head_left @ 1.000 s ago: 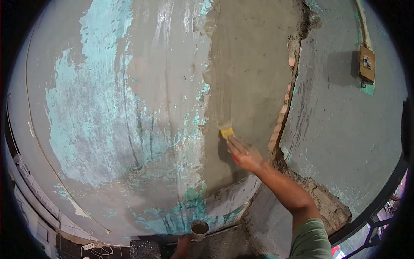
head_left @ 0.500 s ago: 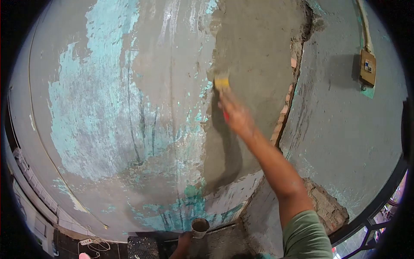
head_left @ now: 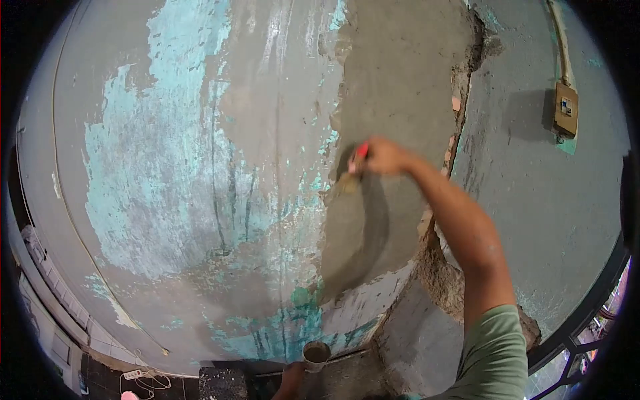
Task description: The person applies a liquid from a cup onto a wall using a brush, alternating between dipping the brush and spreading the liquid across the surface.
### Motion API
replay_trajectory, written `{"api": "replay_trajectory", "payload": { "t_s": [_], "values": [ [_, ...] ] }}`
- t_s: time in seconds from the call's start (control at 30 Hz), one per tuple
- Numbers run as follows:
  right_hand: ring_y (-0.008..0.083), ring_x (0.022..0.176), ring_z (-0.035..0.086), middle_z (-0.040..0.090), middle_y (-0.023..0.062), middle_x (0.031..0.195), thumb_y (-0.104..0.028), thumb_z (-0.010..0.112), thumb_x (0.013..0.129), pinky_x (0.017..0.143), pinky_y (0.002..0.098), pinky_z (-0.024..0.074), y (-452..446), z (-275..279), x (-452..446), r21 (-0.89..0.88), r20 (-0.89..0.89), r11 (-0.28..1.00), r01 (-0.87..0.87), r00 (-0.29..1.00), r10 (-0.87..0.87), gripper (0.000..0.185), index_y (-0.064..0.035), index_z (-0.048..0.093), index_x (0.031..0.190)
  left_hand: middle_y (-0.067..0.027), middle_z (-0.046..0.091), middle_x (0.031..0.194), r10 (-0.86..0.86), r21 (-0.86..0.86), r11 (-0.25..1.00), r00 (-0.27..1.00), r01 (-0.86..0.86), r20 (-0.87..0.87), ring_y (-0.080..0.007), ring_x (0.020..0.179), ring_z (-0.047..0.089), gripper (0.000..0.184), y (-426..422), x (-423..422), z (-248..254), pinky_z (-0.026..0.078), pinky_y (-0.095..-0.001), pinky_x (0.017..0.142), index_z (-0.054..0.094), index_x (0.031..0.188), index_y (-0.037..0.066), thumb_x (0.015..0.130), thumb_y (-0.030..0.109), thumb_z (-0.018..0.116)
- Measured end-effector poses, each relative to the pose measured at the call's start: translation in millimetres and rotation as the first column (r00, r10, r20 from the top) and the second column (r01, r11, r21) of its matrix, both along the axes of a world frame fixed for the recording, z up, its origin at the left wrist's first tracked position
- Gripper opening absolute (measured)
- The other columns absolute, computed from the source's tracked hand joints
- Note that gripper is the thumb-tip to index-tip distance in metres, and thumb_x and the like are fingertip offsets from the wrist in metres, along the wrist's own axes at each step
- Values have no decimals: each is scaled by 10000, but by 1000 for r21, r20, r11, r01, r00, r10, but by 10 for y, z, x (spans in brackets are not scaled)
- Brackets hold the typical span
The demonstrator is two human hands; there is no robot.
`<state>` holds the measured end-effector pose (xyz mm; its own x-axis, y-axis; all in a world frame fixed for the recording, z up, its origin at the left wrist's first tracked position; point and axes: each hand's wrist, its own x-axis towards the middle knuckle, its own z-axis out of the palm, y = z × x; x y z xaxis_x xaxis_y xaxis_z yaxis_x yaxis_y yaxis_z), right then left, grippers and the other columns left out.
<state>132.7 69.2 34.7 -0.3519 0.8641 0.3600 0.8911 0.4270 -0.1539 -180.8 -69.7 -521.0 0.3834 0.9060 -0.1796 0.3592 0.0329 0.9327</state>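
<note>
My right hand (head_left: pixel 381 156) is closed round the red handle of a paintbrush (head_left: pixel 349 181), partly smeared by motion. The bristles point down and left against the wet-looking grey plaster patch (head_left: pixel 400 87), near its left edge. Low in the view my left hand (head_left: pixel 294 375) holds a small round container (head_left: pixel 316 353) by its side; its mouth faces up. What lies inside it is too dark to make out. Peeling turquoise paint (head_left: pixel 160 160) covers the wall to the left of the patch.
A broken channel with exposed brick (head_left: pixel 456 103) runs down the corner. On the right wall hangs a switch box (head_left: pixel 566 110) under a conduit. A power strip (head_left: pixel 133 375) with a cable lies at lower left, beside a dark speckled block (head_left: pixel 222 383). Metal grillwork (head_left: pixel 573 360) stands at lower right.
My right hand has moved down the patch and turned over, so the brush now points downward instead of up. The view has shifted slightly; my left hand still holds the container.
</note>
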Motion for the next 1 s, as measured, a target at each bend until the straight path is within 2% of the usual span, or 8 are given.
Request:
{"api": "replay_trajectory", "payload": {
  "t_s": [0.2, 0.3, 0.43, 0.53, 0.6, 0.67, 0.77, 1.0],
  "values": [
    [157, 755, 627, 698, 66, 824, -267, 715, 837, 705, 314, 497, -237, 1532, -23, 460, -116, 884, 84, 993, -33, 265, -22, 707, 937, -138, 641, 866, -65, 565, 823, 998, 61, -14, -328, 805, 633, 270, 160, -132, -887, 464, -441, 814, 591, 1131, 5, 889, 122, 570],
    [241, 787, 655, 711, 128, 885, -246, 686, 846, 738, 344, 508, -401, 1582, -160, 705, -150, 703, 96, 989, 16, 246, -28, 708, 959, -150, 635, 850, -20, 150, 988, 996, 33, -89, -329, 796, 626, 279, 100, -181, -485, 448, -455, 824, 599, 1113, 5, 852, 103, 605],
    [325, 916, 663, 684, 139, 1065, -168, 662, 859, 802, 375, 526, 10, 904, -39, 928, 77, 356, -109, 992, 103, 244, -80, 678, 1086, -143, 620, 802, -40, 226, 970, 976, 89, -212, -302, 760, 608, 293, 285, -237, -1161, 455, -442, 765, 604, 1106, -4, 829, 92, 622],
    [363, 1050, 623, 603, 189, 1221, -151, 638, 871, 866, 415, 527, 201, -79, -33, 897, 148, 431, -94, 984, -95, 324, -70, 616, 1185, -138, 619, 801, 60, 179, 982, 998, -59, 3, -312, 786, 607, 201, 93, -169, -717, 459, -445, 747, 611, 1001, 8, 831, 115, 608],
    [358, 1110, 600, 578, 210, 1254, -148, 628, 877, 884, 415, 527, 111, -686, -34, 879, 192, 463, -118, 975, -116, 335, -36, 598, 1191, -166, 638, 834, -1, 606, 783, 974, 142, -228, -358, 819, 625, 142, 120, -186, -857, 487, -444, 716, 608, 886, 16, 819, 140, 591],
    [342, 1165, 574, 570, 205, 1266, -149, 628, 873, 886, 396, 531, -45, -1243, -40, 825, 229, 551, -121, 964, -132, 342, -10, 593, 1183, -166, 638, 860, 54, 184, 982, 999, -52, -7, -351, 827, 624, 143, 336, -67, -1533, 482, -451, 709, 614, 885, 16, 823, 142, 588],
    [328, 1116, 598, 577, 189, 1253, -157, 628, 871, 839, 366, 546, -302, -1961, -4, 718, 332, 681, -147, 931, -149, 314, 4, 612, 1140, -170, 637, 895, -29, 256, 964, 982, 77, -184, -346, 850, 624, 153, 172, -76, -1087, 479, -446, 722, 628, 921, 16, 828, 124, 575],
    [359, 808, 634, 650, 171, 1002, -143, 615, 868, 730, 427, 520, -675, -1173, -165, 194, 33, 980, -39, 999, 33, 223, -75, 663, 1076, -172, 636, 907, -57, 536, 812, 944, 233, -324, -343, 902, 624, 229, 37, -51, -644, 479, -407, 793, 636, 1043, 22, 835, 77, 558]
  ]
}}
